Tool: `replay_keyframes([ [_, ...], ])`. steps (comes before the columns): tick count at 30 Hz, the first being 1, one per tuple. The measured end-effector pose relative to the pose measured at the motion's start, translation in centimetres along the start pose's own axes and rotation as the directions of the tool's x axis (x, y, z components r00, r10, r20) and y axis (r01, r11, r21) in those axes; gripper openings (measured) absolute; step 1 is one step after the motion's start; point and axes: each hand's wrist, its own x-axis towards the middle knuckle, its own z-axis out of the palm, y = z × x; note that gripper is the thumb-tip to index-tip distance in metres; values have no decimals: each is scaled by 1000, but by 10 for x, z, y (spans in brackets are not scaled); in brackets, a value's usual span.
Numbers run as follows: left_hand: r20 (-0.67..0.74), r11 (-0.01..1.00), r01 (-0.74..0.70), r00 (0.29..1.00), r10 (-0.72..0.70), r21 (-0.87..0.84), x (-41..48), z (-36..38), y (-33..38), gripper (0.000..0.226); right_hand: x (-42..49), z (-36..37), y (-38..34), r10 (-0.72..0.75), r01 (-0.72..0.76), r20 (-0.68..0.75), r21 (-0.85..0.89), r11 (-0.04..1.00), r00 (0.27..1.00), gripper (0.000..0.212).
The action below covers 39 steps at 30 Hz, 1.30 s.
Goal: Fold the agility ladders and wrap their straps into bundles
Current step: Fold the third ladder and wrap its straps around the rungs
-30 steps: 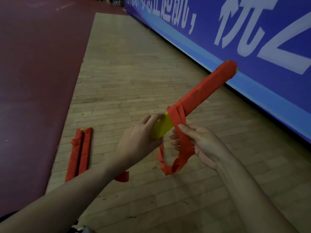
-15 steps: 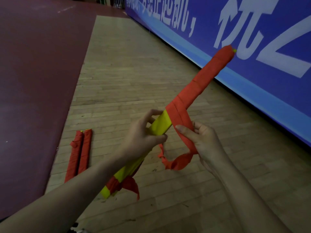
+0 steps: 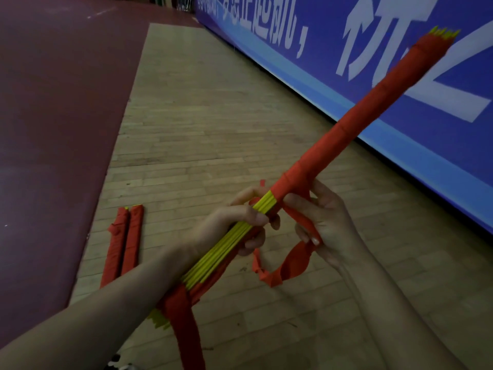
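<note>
Beyond the left hand's (image 3: 234,225) gripping fingers, another strap (image 3: 293,259) turn is tightening around the ladder (image 3: 360,121). The right hand (image 3: 329,222) is pinching the shrinking loop, so wrapping is advancing.

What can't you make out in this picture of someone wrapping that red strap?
Head view only:
- Strap: its tail runs off the bottom edge, end unseen.
- Ladder: near end hidden behind the left forearm; left hand covers some rungs.
- Banner: lettering cut by top and right edges.
- Floor bundles: too dim to see their fastening.
</note>
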Motion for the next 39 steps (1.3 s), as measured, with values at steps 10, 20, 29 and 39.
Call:
replay_keyframes([
  [10, -250, 874, 272, 951, -181, 402, 2, 7, -6, 43, 1, -2, 4, -1, -36, -301, -119, 992, 954, 36],
  [20, -311, 181, 262, 883, 351, 948, 6, -3, -38, 62, 8, 1, 18, -67, -16, -459, -176, 984, 886, 24],
  [29, -263, 276, 139, 832, 488, 951, 5, -4, -32, 65, 10, -4, 17, -23, -65, -349, -239, 969, 937, 19],
  [39, -376, 416, 177, 802, 464, 892, 4, -10, -7, 59, 3, 0, 14, 91, -129, -183, -210, 969, 979, 7],
])
